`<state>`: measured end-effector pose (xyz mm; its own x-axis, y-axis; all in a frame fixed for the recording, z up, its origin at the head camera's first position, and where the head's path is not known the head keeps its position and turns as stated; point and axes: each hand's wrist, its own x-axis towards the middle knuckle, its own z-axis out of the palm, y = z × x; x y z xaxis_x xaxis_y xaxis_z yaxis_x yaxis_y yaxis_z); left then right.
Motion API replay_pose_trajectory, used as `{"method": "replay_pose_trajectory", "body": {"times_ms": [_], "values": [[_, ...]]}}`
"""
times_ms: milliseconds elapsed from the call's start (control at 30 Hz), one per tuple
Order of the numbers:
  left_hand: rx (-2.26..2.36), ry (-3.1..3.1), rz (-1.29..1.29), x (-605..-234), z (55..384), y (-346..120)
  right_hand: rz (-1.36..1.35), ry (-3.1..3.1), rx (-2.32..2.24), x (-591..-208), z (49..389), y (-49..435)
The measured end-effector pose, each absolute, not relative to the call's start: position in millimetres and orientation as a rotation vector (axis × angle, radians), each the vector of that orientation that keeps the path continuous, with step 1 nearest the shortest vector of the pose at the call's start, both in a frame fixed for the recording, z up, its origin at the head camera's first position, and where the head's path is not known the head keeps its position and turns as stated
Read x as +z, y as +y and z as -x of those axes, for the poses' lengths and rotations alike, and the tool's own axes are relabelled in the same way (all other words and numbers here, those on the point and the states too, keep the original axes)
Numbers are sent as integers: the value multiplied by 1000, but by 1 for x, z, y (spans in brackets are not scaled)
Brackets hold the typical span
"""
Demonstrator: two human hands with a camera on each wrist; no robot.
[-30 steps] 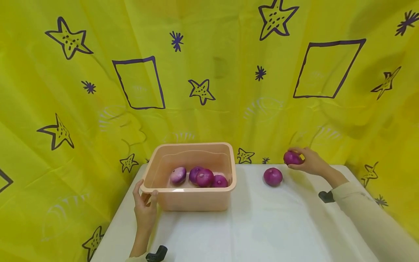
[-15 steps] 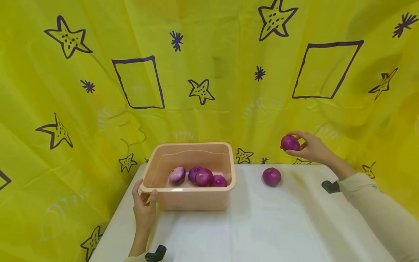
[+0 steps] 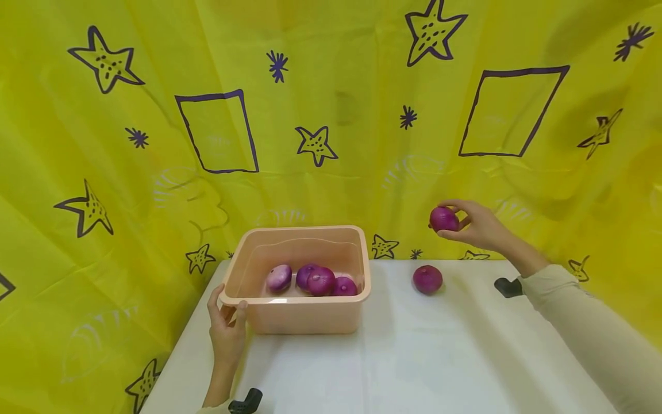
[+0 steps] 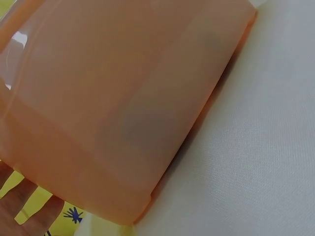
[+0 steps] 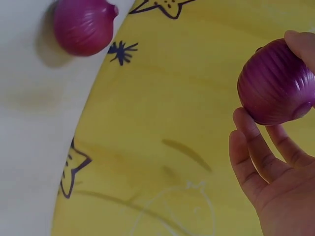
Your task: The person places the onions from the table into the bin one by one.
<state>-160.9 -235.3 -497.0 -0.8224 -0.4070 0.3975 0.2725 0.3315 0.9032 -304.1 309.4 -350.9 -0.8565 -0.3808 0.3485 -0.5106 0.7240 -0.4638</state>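
A red onion point(image 3: 443, 219) is held up above the far right of the table, pinched between the thumb and fingers of my right hand point(image 3: 478, 227). The right wrist view shows this onion point(image 5: 275, 83) with the fingertips beneath it. On the table just below sits another red onion point(image 3: 427, 279). My left hand point(image 3: 226, 333) grips the front left corner of a peach plastic basin point(image 3: 305, 317), thumb and fingers at its rim. Inside the basin lie several red onions point(image 3: 321, 281). In the left wrist view, the basin's wall point(image 4: 113, 98) fills most of the picture.
The white table point(image 3: 414, 356) carries the basin at left and the loose onion at right. A yellow curtain point(image 3: 351, 190) printed with stars and squares hangs behind the table and along both sides.
My right hand has lifted the red onion from near the table's back edge and carried it up and to the left. The left hand and the basin stay in place.
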Motion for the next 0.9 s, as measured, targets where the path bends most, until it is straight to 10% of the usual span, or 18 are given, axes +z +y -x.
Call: {"method": "replay_pose_trajectory", "body": {"times_ms": [900], "values": [[-1552,-2018,-77,-496,161,-237,-1175,-2631,1039,-322,326,115]]}}
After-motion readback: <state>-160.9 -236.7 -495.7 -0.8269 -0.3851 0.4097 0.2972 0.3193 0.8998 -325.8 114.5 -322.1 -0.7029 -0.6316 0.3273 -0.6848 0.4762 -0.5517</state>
